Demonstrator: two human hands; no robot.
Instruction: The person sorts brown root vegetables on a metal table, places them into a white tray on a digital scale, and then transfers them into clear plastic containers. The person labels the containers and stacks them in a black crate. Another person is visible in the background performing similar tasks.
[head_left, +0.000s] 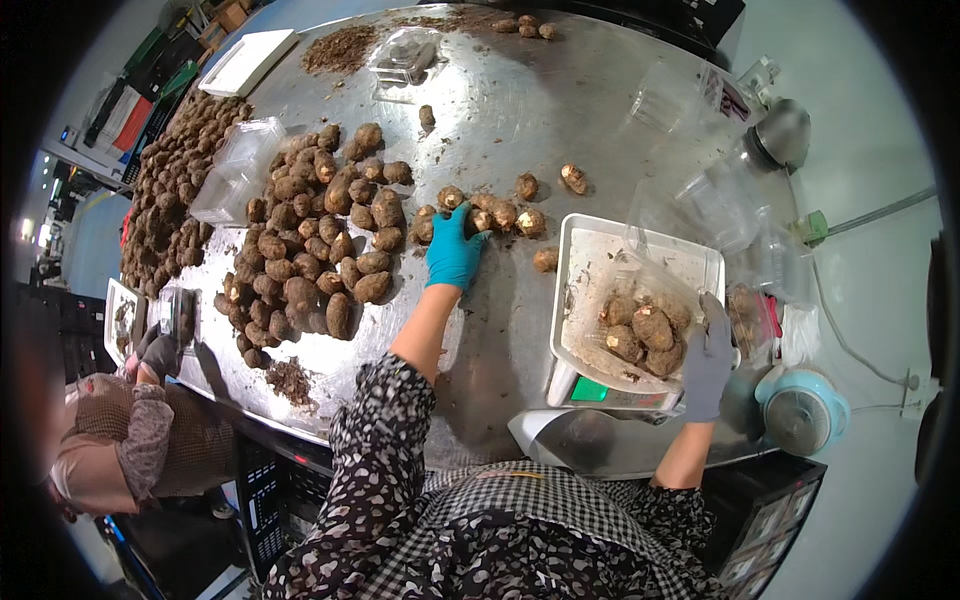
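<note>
My left hand (454, 251), in a teal glove, reaches into a short row of brown taro corms (504, 214). Its thumb and fingers are spread at the corms, and no corm is plainly held. On the right, my right hand (706, 364), gloved in grey, grips the edge of a clear plastic clamshell box (660, 281). Several taro corms (651, 328) lie in that box, some with pale cut ends. The box sits in the soiled white tray (581, 300) of a weighing scale (559, 390) with a lit green display. The grey fingertips are partly hidden.
A large heap of corms (300, 255) covers the metal table's left side, beside empty clear boxes (236, 172). At far left, a co-worker's gloved hand (161, 356) is at another box (178, 315). More clear boxes (724, 210) and a light-blue fan (802, 412) stand right.
</note>
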